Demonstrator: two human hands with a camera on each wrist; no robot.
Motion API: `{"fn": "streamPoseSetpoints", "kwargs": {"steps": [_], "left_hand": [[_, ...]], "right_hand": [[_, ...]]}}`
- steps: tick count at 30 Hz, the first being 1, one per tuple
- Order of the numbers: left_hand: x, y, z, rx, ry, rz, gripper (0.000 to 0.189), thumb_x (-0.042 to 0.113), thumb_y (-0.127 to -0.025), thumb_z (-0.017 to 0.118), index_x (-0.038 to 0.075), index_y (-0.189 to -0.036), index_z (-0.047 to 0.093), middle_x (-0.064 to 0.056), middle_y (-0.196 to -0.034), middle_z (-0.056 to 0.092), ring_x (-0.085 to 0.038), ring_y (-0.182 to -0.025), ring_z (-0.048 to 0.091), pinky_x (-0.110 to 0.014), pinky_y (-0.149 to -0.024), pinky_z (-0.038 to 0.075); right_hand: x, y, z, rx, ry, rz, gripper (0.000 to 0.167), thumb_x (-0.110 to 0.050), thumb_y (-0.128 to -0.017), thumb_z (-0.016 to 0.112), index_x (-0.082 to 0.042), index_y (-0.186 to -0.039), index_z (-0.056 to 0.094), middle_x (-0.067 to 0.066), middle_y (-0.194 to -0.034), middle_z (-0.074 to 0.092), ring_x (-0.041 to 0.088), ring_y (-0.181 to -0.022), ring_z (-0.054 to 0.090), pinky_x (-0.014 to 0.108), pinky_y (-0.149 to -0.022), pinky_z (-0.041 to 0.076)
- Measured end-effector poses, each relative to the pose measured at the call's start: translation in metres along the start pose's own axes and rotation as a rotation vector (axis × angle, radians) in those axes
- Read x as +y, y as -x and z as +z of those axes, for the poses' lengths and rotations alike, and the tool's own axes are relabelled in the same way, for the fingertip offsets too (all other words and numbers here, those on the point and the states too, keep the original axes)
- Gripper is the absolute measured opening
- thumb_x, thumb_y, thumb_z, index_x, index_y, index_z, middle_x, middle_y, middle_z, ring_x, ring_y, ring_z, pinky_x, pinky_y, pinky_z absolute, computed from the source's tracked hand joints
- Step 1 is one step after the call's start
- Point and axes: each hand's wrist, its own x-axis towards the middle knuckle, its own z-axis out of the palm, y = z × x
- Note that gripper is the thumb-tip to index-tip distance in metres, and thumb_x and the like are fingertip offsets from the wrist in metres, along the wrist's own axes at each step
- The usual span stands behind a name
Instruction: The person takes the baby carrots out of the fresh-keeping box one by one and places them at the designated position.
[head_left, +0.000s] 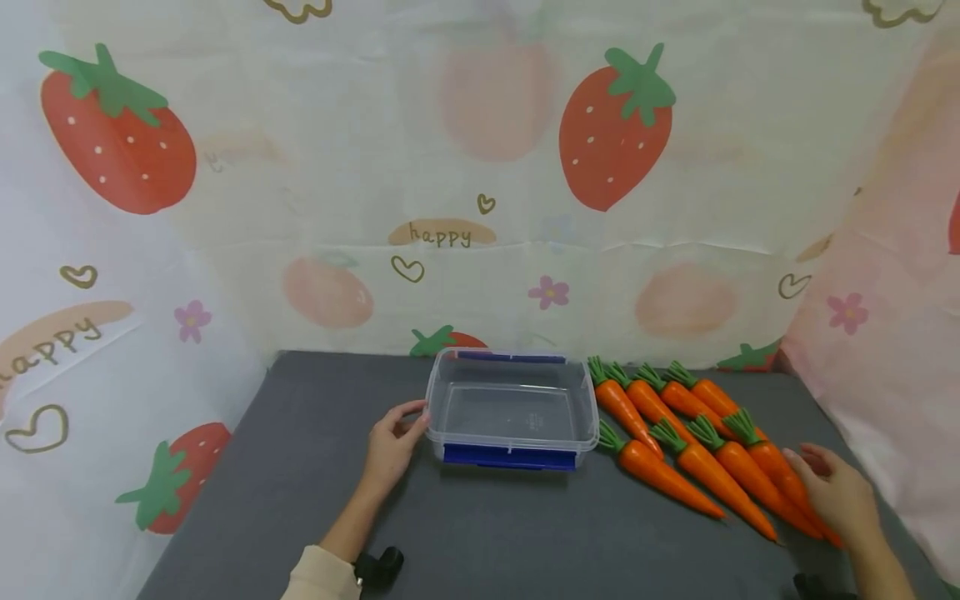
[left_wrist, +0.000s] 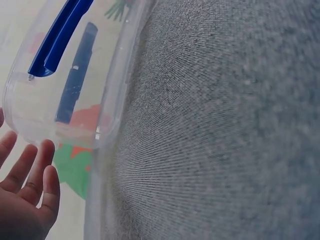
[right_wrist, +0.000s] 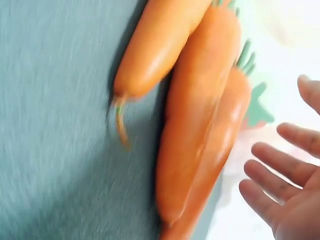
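Observation:
A clear plastic food container (head_left: 517,439) with blue side latches stands without a lid on the grey table. My left hand (head_left: 390,450) is at its left side, fingertips at the wall; in the left wrist view the fingers (left_wrist: 37,172) look extended, not curled round it. Several orange carrots (head_left: 660,477) with green tops lie in two slanting rows right of the container. Beside the rightmost carrots is my right hand (head_left: 836,492). Its fingers (right_wrist: 282,165) are spread and hold nothing in the right wrist view, a little apart from the carrots (right_wrist: 197,115).
The grey table (head_left: 315,417) ends at the back against a hanging cloth (head_left: 337,167) printed with strawberries and hearts. More cloth closes in the left and right sides. A black wrist strap mount (head_left: 381,568) sits at the left wrist.

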Motion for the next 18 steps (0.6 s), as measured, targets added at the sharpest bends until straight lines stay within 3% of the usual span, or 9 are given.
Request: {"fn": "streamPoseSetpoints", "kwargs": {"steps": [4,9,14,18], "left_hand": [[0.003,0.002,-0.004,-0.014,-0.048,0.01,0.03,0.016,-0.092,0.068,0.004,-0.119,0.067,-0.017,-0.121,0.067,-0.004,-0.089,0.067,-0.016,-0.076,0.05],[0.005,0.006,-0.01,-0.003,-0.115,0.028,0.031,0.017,-0.092,0.068,0.005,-0.12,0.067,-0.015,-0.12,0.067,-0.023,-0.099,0.068,-0.018,-0.077,0.05],[0.006,0.008,-0.016,0.015,-0.209,0.081,0.032,0.018,-0.092,0.068,0.005,-0.121,0.066,-0.017,-0.118,0.066,-0.032,-0.106,0.063,-0.035,-0.084,0.053],[0.008,0.007,-0.02,0.018,-0.288,0.134,0.037,0.021,-0.091,0.068,0.004,-0.124,0.063,-0.018,-0.126,0.063,-0.035,-0.12,0.057,-0.049,-0.1,0.045]], "right_hand": [[-0.021,0.007,0.003,0.037,-0.031,-0.032,0.071,-0.048,-0.102,0.039,0.013,-0.138,0.041,0.041,-0.132,0.046,0.055,-0.112,0.05,0.062,-0.085,0.042],[-0.049,0.013,0.01,0.083,-0.062,-0.137,0.062,-0.041,-0.102,0.044,0.011,-0.136,0.045,0.042,-0.129,0.047,0.055,-0.11,0.05,0.063,-0.085,0.041],[-0.083,0.021,0.026,0.105,-0.14,-0.236,0.062,-0.039,-0.102,0.048,0.011,-0.137,0.044,0.039,-0.131,0.047,0.054,-0.118,0.044,0.067,-0.09,0.035],[-0.112,0.027,0.039,0.106,-0.176,-0.293,0.065,-0.039,-0.101,0.051,0.011,-0.14,0.041,0.037,-0.136,0.044,0.054,-0.123,0.04,0.068,-0.095,0.033]]}}
